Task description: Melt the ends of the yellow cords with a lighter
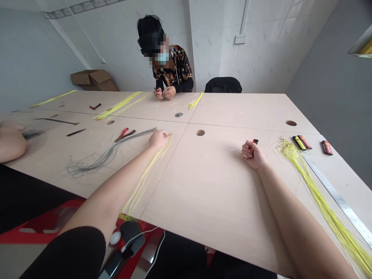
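My left hand (159, 138) is closed at the tip of a small bunch of yellow cords (145, 175), its fingers pinched by their gold-coloured ends. The cords trail toward me over the table's front edge. A grey bundle of cords (106, 158) runs leftward from beside the same hand. In my right hand (252, 155), the fingers wrap round a dark and red lighter (255, 142), held just above the tabletop. To the right of that hand lies a thick bundle of yellow cords (312, 184), alongside a steel ruler (340, 199).
Lighters (327, 147) lie at the right. Red-handled pliers (124, 134) and tweezers (58, 121) are left. Across the table (197, 170), a person's hands (165, 93) work near another yellow bundle (195, 101). Another person's arm (11, 142) rests at far left. Round holes (200, 133) pierce the tabletop.
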